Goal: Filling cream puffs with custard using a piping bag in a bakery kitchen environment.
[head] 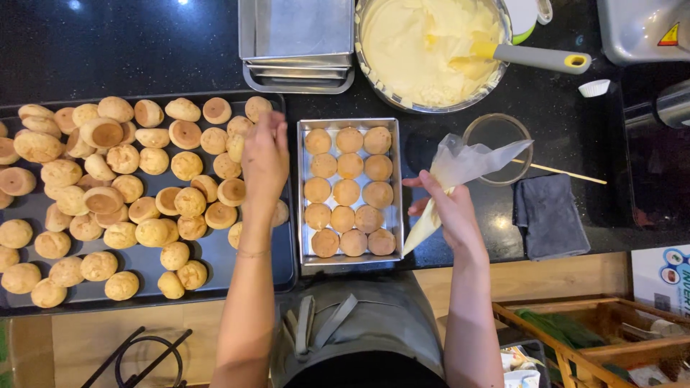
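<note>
Overhead, the worktop is black polished stone with a pale wood front edge, and ceiling lights glint off it near the back left corner. Along its left side lies a large dark baking tray heaped with loose round choux buns. The left hand reaches over the right edge of that tray, fingers curled down among the buns; whether it has closed on one cannot be told. Just right of it, at the front centre, a small square metal tin holds four neat rows of buns, three across. The right hand is clamped around a clear piping bag, its cream-filled tip pointing down at the front right corner of the tin. Behind the bag stands an empty glass bowl with a thin wooden skewer beside it and a folded grey cloth toward the front. At the back edge sit stacked metal trays and a big steel bowl of pale cream, in which a yellow-headed spatula rests. A wooden crate stands below the front right corner.
</note>
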